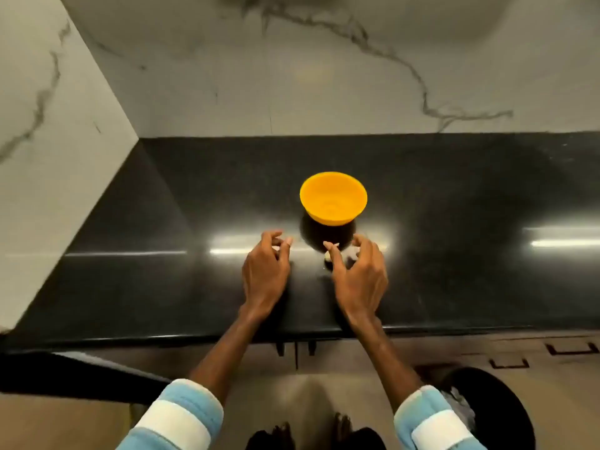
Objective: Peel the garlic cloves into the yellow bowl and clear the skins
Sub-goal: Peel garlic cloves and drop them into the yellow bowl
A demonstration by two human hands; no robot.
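Currently, the bowl [333, 198] stands on the desk [470, 280]. A clove [328, 256] lies just nearer than the bowl, beneath the right hand [358, 276], fingers apart. Left hand [265, 267]: left of bowl, fingers loosely curled, empty.

Upright yellow bowl [311, 193], pale garlic clove [328, 256] just in front
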